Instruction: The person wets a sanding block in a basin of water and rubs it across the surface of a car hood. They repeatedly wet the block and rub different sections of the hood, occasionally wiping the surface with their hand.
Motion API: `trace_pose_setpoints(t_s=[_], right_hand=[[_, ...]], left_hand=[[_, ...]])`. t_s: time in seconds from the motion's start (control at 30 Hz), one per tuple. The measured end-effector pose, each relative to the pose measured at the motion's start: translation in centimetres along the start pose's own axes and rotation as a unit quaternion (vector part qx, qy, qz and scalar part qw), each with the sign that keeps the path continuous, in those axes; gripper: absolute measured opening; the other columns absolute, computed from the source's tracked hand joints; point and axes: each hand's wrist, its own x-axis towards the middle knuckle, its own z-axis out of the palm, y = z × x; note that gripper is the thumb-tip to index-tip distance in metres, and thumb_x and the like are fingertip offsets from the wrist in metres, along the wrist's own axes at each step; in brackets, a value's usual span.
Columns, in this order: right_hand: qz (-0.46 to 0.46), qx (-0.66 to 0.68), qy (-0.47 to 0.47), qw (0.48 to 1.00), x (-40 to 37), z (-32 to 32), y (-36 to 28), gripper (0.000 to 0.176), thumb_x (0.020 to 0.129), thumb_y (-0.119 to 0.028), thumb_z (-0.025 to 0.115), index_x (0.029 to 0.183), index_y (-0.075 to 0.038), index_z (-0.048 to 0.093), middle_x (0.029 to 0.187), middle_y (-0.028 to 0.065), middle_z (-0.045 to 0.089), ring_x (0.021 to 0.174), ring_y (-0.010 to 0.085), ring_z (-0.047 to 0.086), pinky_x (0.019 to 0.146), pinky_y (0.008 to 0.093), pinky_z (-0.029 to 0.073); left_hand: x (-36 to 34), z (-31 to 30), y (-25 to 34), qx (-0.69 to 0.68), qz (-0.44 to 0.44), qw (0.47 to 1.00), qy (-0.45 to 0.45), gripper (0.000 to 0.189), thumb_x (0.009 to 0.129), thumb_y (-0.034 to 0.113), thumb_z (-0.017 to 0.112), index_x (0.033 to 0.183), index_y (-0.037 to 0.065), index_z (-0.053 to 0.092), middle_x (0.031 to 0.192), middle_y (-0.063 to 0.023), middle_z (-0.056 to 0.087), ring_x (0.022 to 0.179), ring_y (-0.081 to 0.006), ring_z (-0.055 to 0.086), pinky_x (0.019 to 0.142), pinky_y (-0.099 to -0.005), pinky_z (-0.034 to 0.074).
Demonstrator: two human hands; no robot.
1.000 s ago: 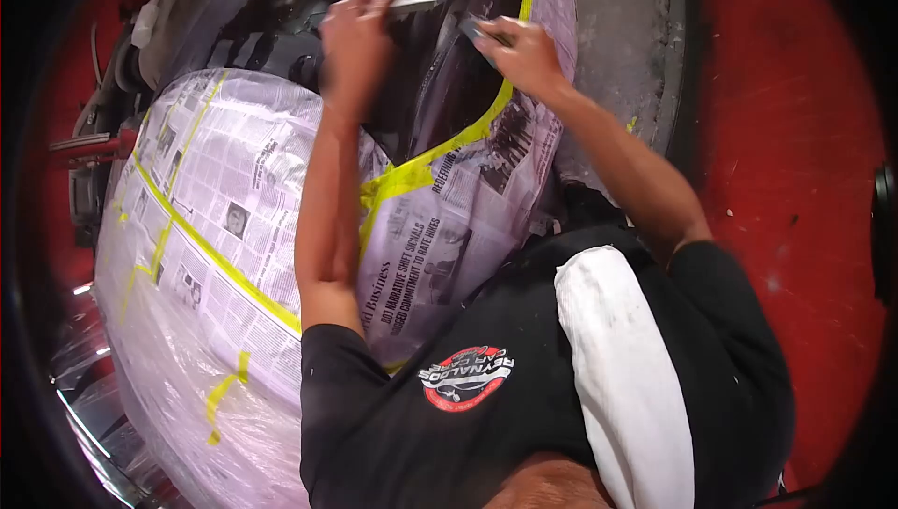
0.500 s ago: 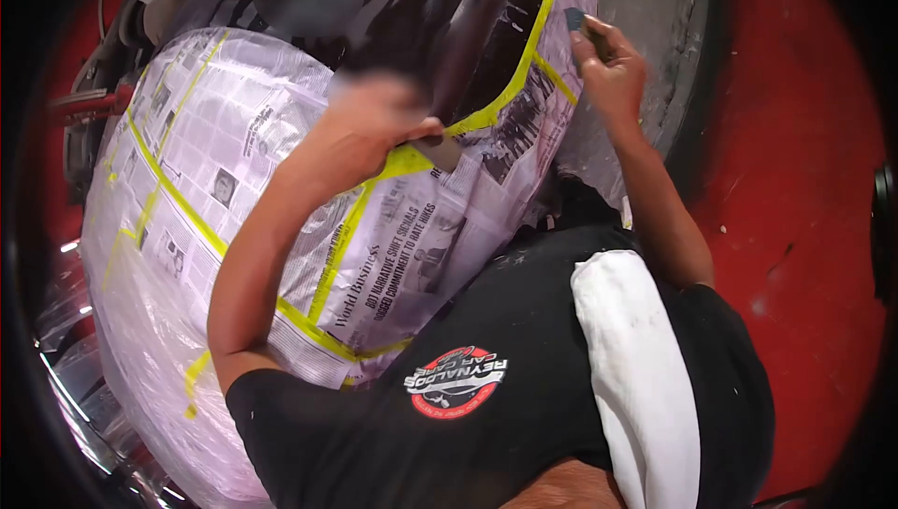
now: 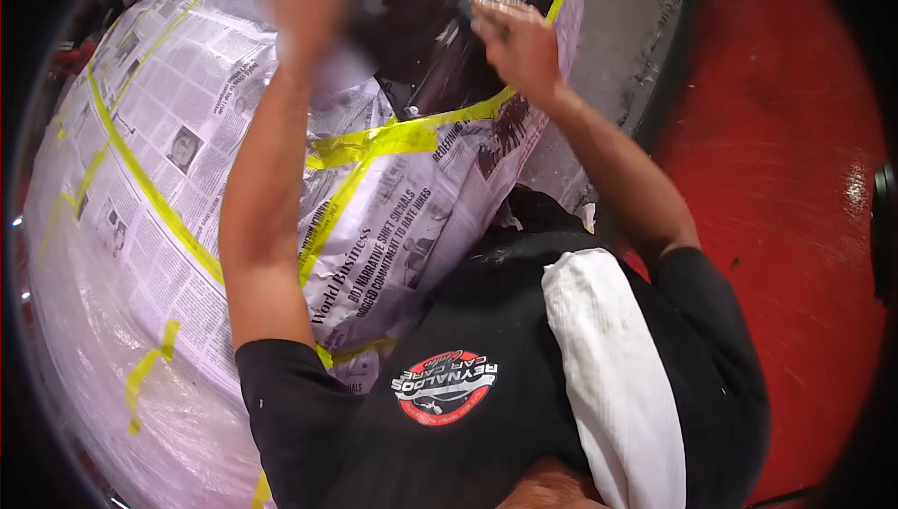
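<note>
A dark, glossy car panel (image 3: 421, 55) with wet-looking streaks is framed by yellow masking tape (image 3: 402, 139). My right hand (image 3: 524, 46) is over the panel near its taped right edge. Its fingers are closed on a small blue-grey piece (image 3: 466, 9), mostly hidden by the fingers; I cannot make out its kind. My left hand (image 3: 304, 13) is stretched forward over the panel's left side, next to the newspaper border. Blur smears its fingers, so whether it holds anything is hidden. Newspaper sheets (image 3: 187, 149) cover the bodywork around the panel.
Clear plastic film (image 3: 122, 359) wraps the bodywork at the left. A white cloth (image 3: 617, 369) hangs over the black shirt (image 3: 374, 453). Beyond the car's right side lie a grey surface (image 3: 613, 50) and a red floor (image 3: 776, 163).
My left hand has moved forward and left, away from the tape corner. My right hand has come left from the papered edge to over the dark panel. The view has shifted slightly.
</note>
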Motion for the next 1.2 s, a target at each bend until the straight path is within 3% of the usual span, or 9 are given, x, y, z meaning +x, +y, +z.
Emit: trace_pose_setpoints(t_s=[0.07, 0.2, 0.43, 0.5, 0.57, 0.63, 0.67, 0.77, 1.2], right_hand=[[0.06, 0.007, 0.008, 0.998, 1.3, 0.1, 0.5, 0.023, 0.085, -0.014, 0.073, 0.107, -0.011, 0.078, 0.112, 0.0116, 0.074, 0.105, 0.0334, 0.068, 0.091, 0.0451, 0.053], [0.006, 0.024, -0.004, 1.0, -3.1, -0.7, -4.5, 0.021, 0.085, -0.017, 0.074, 0.104, -0.012, 0.079, 0.11, 0.0111, 0.075, 0.104, 0.0324, 0.068, 0.09, 0.0447, 0.053], [0.154, -0.037, 0.0, 0.987, 0.7, 0.0, -1.3, 0.026, 0.087, -0.023, 0.077, 0.11, -0.012, 0.08, 0.105, 0.0135, 0.075, 0.099, 0.03, 0.071, 0.09, 0.0411, 0.055], [0.013, 0.003, -0.008, 1.0, -3.7, -0.9, -5.3, 0.026, 0.087, -0.022, 0.075, 0.11, -0.011, 0.079, 0.102, 0.0137, 0.074, 0.099, 0.0308, 0.07, 0.09, 0.0419, 0.054], [0.114, 0.071, 0.022, 0.991, -4.6, -1.1, -6.4, 0.026, 0.087, -0.02, 0.074, 0.111, -0.01, 0.079, 0.105, 0.015, 0.075, 0.102, 0.0309, 0.069, 0.093, 0.0423, 0.053], [0.046, -0.076, -0.037, 0.995, -1.1, -0.4, -1.9, 0.026, 0.088, -0.018, 0.072, 0.112, -0.01, 0.079, 0.109, 0.0152, 0.075, 0.107, 0.0318, 0.068, 0.096, 0.0426, 0.052], [0.057, -0.02, 0.052, 0.997, 0.4, 0.8, 0.7, 0.024, 0.089, -0.016, 0.07, 0.111, -0.009, 0.078, 0.11, 0.0151, 0.074, 0.107, 0.0338, 0.068, 0.096, 0.0433, 0.051], [0.045, -0.049, -0.016, 0.998, -0.8, -0.8, -1.4, 0.024, 0.089, -0.013, 0.069, 0.111, -0.008, 0.077, 0.111, 0.0156, 0.074, 0.108, 0.0349, 0.068, 0.095, 0.0446, 0.051], [0.025, 0.041, 0.019, 0.999, -4.6, -1.4, -4.7, 0.021, 0.088, -0.009, 0.067, 0.107, -0.008, 0.078, 0.111, 0.0145, 0.074, 0.111, 0.0333, 0.067, 0.097, 0.0447, 0.049]], left_hand=[[-1.2, 2.3, -0.2, 0.006, -0.002, 1.0, -0.005, 0.049, 0.084, 0.005, 0.067, 0.125, 0.03, 0.072, 0.11, -0.008, 0.066, 0.106, -0.0305, 0.061, 0.094, -0.0425, 0.05], [-1.2, 3.9, 0.2, -0.06, -0.073, 0.995, -0.013, 0.048, 0.082, 0.014, 0.071, 0.123, 0.038, 0.072, 0.12, -0.0027, 0.059, 0.116, -0.0324, 0.053, 0.101, -0.0482, 0.044], [0.0, 4.7, 0.2, -0.153, -0.047, 0.986, -0.041, 0.04, 0.089, 0.017, 0.067, 0.123, 0.037, 0.073, 0.126, -0.0082, 0.066, 0.122, -0.0308, 0.058, 0.104, -0.0444, 0.043], [0.3, 4.9, 0.5, -0.156, -0.057, 0.986, -0.032, 0.039, 0.09, 0.018, 0.066, 0.124, 0.036, 0.073, 0.126, -0.0096, 0.068, 0.121, -0.0301, 0.06, 0.104, -0.0437, 0.044], [-0.3, 4.6, 0.7, -0.154, -0.065, 0.985, -0.032, 0.038, 0.091, 0.018, 0.065, 0.124, 0.036, 0.074, 0.126, -0.0111, 0.069, 0.121, -0.0294, 0.062, 0.104, -0.0431, 0.044], [-0.4, 4.1, 1.2, -0.11, -0.034, 0.992, -0.047, 0.037, 0.092, 0.019, 0.065, 0.124, 0.036, 0.073, 0.125, -0.0097, 0.069, 0.118, -0.0304, 0.063, 0.103, -0.044, 0.045], [-0.6, 4.0, 1.1, -0.113, -0.03, 0.992, -0.046, 0.037, 0.092, 0.019, 0.065, 0.124, 0.036, 0.073, 0.125, -0.0097, 0.069, 0.118, -0.0304, 0.063, 0.103, -0.044, 0.045], [-0.2, 4.0, 1.1, -0.108, -0.022, 0.993, -0.035, 0.037, 0.092, 0.02, 0.066, 0.125, 0.037, 0.073, 0.126, -0.0086, 0.069, 0.12, -0.0299, 0.062, 0.103, -0.0442, 0.045], [-0.4, 3.8, 1.5, -0.094, -0.037, 0.995, -0.017, 0.033, 0.093, 0.02, 0.065, 0.122, 0.034, 0.075, 0.12, -0.0086, 0.071, 0.114, -0.0303, 0.065, 0.098, -0.0445, 0.048]])
